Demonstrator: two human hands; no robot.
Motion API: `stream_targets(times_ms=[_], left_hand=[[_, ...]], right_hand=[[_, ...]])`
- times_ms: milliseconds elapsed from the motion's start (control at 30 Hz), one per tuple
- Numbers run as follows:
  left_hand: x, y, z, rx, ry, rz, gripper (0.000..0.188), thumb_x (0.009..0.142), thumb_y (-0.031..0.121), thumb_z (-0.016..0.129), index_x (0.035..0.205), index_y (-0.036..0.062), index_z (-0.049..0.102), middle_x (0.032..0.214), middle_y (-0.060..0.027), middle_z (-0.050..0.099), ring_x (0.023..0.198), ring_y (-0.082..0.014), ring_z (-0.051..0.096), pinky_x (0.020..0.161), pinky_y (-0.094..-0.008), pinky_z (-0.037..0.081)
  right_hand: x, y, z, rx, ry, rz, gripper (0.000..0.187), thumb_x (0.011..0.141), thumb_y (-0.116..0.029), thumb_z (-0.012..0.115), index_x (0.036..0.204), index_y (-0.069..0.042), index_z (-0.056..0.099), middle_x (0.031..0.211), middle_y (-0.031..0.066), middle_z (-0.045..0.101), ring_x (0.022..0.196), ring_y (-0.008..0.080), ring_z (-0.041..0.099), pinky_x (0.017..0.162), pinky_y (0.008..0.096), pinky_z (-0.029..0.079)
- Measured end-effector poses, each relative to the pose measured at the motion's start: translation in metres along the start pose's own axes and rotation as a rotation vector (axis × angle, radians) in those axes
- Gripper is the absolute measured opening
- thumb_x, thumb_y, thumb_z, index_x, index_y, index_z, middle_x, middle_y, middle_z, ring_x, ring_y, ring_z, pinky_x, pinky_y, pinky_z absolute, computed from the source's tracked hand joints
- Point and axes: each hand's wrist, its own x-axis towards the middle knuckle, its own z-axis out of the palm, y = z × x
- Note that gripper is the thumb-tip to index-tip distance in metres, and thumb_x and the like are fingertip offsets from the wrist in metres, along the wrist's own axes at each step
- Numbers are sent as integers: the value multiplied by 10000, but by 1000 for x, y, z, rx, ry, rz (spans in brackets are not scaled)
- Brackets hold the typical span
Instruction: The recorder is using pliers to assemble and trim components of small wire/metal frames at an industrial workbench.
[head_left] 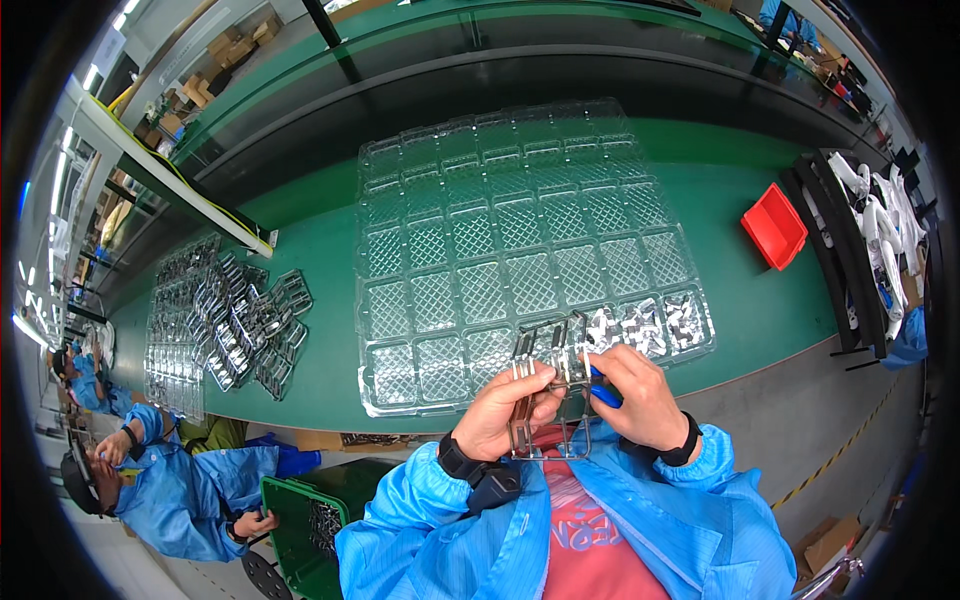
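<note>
My left hand grips a grey metal frame of small parts, held upright over the near edge of the green table. My right hand holds a blue-handled cutter against the frame's right side. Right behind the frame lies a large clear plastic tray with many square pockets. Three pockets at its near right hold small metal pieces; the others look bare.
A pile of metal frames lies on the table at the left. A red bin and a black rack of white parts stand at the right. Another person in blue sits at lower left by a green crate.
</note>
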Motion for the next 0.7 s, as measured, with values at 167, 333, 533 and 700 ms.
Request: stream_targets(times_ms=[167, 333, 533, 700], left_hand=[[-1, 0, 3, -26, 38, -32, 190, 949, 188, 538, 917, 4, 573, 701, -19, 527, 579, -78, 459, 469, -213, 361], [-2, 5, 12, 0, 69, -90, 219, 969, 232, 499, 878, 39, 550, 589, 8, 464, 507, -53, 417, 435, -203, 320], [5, -3, 1, 56, 52, -26, 274, 990, 279, 451, 923, 30, 544, 685, -28, 517, 512, -74, 433, 442, -217, 346], [3, -2, 4, 119, 179, 97, 351, 1009, 327, 394, 1071, 12, 534, 834, -76, 581, 526, -95, 462, 447, -224, 359]], right_hand=[[1, 1, 2, -3, -4, -20, 487, 645, -13, 718, 1111, -8, 577, 877, 127, 556, 814, 301, 563, 709, 381, 471], [2, 2, 2, -31, 6, -56, 489, 632, -2, 711, 1103, -8, 578, 859, 123, 557, 793, 298, 567, 679, 380, 474], [-1, 3, 3, -148, 15, -82, 472, 636, -8, 708, 1092, -14, 588, 791, 106, 540, 740, 277, 575, 604, 367, 480], [3, 6, -4, -221, -7, -27, 447, 653, -40, 713, 1084, -21, 597, 817, 109, 536, 770, 283, 567, 660, 380, 470]])
